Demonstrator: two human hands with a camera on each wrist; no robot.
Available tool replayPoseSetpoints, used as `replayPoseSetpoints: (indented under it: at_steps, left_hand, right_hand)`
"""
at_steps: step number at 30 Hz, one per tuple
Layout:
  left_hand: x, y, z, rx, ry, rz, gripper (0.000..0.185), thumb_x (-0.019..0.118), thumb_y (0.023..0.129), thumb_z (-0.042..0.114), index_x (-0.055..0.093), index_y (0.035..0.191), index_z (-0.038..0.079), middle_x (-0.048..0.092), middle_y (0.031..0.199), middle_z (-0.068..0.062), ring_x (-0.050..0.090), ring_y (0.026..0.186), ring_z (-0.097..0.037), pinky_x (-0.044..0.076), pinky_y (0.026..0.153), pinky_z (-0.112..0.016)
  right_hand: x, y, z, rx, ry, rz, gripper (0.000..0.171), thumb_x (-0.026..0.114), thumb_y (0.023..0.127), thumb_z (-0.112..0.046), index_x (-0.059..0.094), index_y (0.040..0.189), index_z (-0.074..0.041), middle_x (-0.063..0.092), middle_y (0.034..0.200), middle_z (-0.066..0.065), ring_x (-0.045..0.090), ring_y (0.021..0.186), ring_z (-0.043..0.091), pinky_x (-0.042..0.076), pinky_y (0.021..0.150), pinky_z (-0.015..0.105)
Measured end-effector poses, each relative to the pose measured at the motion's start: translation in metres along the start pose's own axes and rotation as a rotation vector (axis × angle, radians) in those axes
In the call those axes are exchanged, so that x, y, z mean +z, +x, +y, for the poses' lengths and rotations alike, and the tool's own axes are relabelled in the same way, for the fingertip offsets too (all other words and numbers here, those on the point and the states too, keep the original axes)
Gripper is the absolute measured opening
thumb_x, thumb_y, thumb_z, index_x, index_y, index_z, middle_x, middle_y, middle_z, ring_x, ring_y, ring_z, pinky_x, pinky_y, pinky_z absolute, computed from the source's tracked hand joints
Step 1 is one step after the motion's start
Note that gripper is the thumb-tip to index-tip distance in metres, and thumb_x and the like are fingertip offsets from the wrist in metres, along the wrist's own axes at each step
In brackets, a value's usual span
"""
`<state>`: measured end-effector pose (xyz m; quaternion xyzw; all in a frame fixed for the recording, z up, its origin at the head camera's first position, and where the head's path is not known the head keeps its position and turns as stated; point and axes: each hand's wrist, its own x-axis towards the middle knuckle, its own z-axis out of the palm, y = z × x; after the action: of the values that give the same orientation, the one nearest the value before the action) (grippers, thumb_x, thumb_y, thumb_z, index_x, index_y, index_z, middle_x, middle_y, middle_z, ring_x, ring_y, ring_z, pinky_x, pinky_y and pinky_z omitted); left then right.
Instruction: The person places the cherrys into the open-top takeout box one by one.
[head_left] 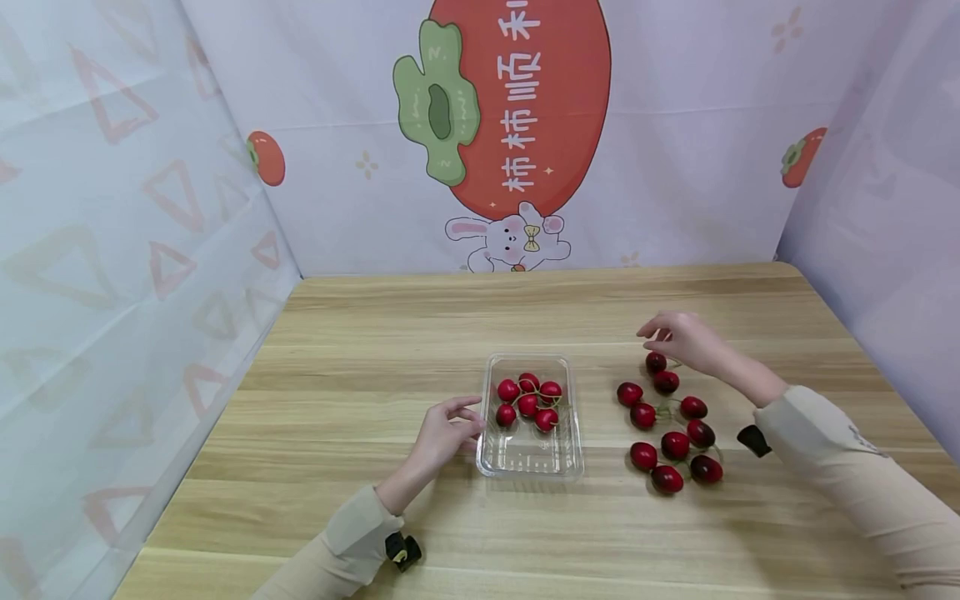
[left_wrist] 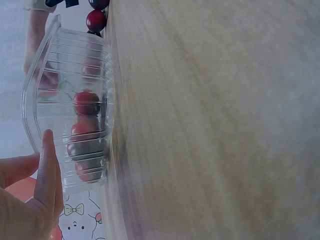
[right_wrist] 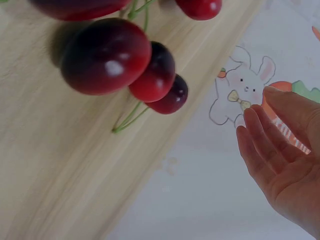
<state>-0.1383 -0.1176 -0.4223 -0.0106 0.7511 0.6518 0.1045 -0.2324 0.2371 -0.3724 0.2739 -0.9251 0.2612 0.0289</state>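
A clear plastic tray (head_left: 531, 454) sits mid-table with several red cherries (head_left: 528, 402) in its far half. My left hand (head_left: 448, 431) rests against the tray's left rim, fingers relaxed; in the left wrist view its fingertips (left_wrist: 49, 150) touch the tray wall (left_wrist: 60, 75). To the right, several loose cherries (head_left: 670, 421) with green stems lie on the wood. My right hand (head_left: 678, 335) hovers just above the farthest cherry (head_left: 656, 362), fingers loosely spread and holding nothing. The right wrist view shows the open palm (right_wrist: 285, 165) beside dark cherries (right_wrist: 107, 55).
The wooden table (head_left: 375, 333) is walled by a printed backdrop (head_left: 517, 125) at the back and pale curtains on both sides. Black wrist cameras (head_left: 402, 550) sit at each sleeve.
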Motion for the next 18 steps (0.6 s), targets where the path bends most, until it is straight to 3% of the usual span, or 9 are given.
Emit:
replayPoseSetpoints:
  at_steps: [9, 18]
  left_hand:
    - [0.000, 0.002, -0.002, -0.011, 0.014, 0.007, 0.043, 0.060, 0.077, -0.006, 0.048, 0.118, -0.011, 0.059, 0.085, -0.014, 0.058, 0.060, -0.010, 0.058, 0.059, -0.037]
    - [0.000, 0.001, 0.000, -0.018, 0.003, 0.011, 0.044, 0.060, 0.076, -0.007, 0.048, 0.118, -0.010, 0.059, 0.086, -0.014, 0.059, 0.061, -0.012, 0.058, 0.060, -0.035]
  right_hand:
    - [-0.001, -0.009, 0.020, 0.018, -0.019, 0.015, 0.013, 0.062, 0.076, 0.005, 0.064, 0.088, 0.009, 0.063, 0.083, 0.020, 0.058, 0.069, 0.025, 0.052, 0.056, 0.029]
    - [0.001, -0.015, 0.039, 0.046, -0.031, 0.006, 0.011, 0.065, 0.074, 0.005, 0.064, 0.084, 0.009, 0.063, 0.076, 0.016, 0.058, 0.065, 0.023, 0.051, 0.052, 0.026]
